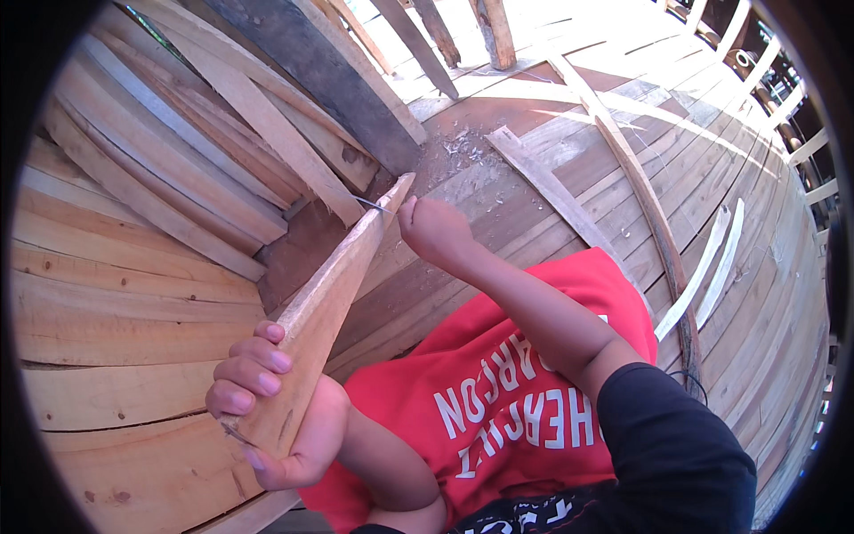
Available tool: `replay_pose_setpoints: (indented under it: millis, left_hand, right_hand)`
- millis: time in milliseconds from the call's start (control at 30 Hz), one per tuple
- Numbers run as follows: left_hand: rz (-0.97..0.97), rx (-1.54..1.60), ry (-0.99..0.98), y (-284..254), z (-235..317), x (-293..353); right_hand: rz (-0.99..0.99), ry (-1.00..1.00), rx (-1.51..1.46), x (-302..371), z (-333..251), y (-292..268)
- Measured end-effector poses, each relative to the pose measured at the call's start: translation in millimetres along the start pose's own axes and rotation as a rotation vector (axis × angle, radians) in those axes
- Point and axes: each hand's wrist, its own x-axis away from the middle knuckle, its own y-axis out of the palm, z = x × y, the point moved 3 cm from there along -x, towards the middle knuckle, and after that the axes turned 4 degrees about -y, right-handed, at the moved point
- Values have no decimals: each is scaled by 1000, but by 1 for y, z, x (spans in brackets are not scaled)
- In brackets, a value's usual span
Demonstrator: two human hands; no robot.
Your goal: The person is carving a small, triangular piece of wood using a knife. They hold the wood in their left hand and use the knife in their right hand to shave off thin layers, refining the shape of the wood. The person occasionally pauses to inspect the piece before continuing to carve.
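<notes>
Left hand (311, 436) wrapped round the near end of a tapered wooden board (325, 307), left of centre; right hand (434, 230) curled tight, thin blade (370, 205) crossing the board's far end! Leaning planks (258, 116) crowd the left, shavings (467, 147) litter floorboards (774, 320) beyond.

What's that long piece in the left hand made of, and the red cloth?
The long piece looks like bare, unvarnished wood: pale tan, with streaky grain and a rough edge. The red cloth seems like matte fabric, maybe cotton, since it drapes softly.
</notes>
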Motion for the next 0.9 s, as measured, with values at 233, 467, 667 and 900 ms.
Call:
replay_pose_setpoints:
  millis: [233,467,667,900]
  left_hand:
    - [33,-23,-6,-2,0,-2]
    - [18,0,-13,-2,-1,-2]
    - [68,-22,-11,-9,1,-1]
    - [-15,-22,-10,-9,0,0]
  right_hand:
    - [12,-5,-28,-12,4,3]
    - [16,-9,-34,-5,4,8]
    - [-41,-136,44,5,-18,-7]
    - [11,-65,39,-6,-2,2]
